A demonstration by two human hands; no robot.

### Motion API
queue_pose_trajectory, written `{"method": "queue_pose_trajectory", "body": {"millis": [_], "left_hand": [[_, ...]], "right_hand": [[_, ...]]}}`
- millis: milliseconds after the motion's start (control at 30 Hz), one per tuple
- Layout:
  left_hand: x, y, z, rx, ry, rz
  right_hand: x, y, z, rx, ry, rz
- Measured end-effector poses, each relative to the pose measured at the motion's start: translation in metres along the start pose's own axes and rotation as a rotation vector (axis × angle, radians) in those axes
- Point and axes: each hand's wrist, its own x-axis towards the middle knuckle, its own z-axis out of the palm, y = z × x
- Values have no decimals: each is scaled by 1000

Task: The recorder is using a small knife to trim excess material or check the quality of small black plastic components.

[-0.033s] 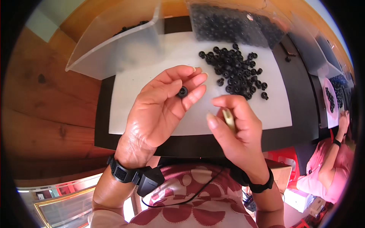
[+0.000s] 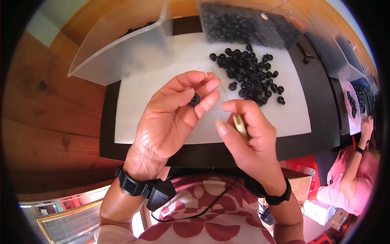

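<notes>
My left hand (image 2: 168,114) is palm up over the white sheet (image 2: 134,118). Its thumb and fingers pinch a small round black part with a hole in its middle (image 2: 195,99). To the right of it my right hand (image 2: 254,134) curls round a short pale-yellow tool (image 2: 240,125) with a slotted end. The thumb and index finger of that hand are apart, with nothing between their tips. Beyond the right hand lies a loose pile of similar black parts (image 2: 252,75), several showing a round head and a narrower neck.
A clear bin (image 2: 260,28) full of black parts stands behind the pile. Another translucent bin (image 2: 118,53), at the back left, has some too. The dark table edge (image 2: 325,122) borders the sheet. At right, a co-worker's hand (image 2: 367,128) is near a pink tray (image 2: 347,87).
My right hand has moved slightly left, closer to my left hand, with the pale tool still in it. My left hand keeps its pinch on the black part.
</notes>
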Motion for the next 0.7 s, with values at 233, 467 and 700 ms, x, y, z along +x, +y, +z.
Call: {"method": "queue_pose_trajectory", "body": {"millis": [233,467,700], "left_hand": [[-3,-30,6,-72,-77,-56],[-6,-37,5,-61,-82,-170],[-15,-33,-8,246,-49,-201]], "right_hand": [[6,21,12,-52,78,-108],[3,13,4,-197,66,-98],[-5,17,5,-32,19,-4]]}}
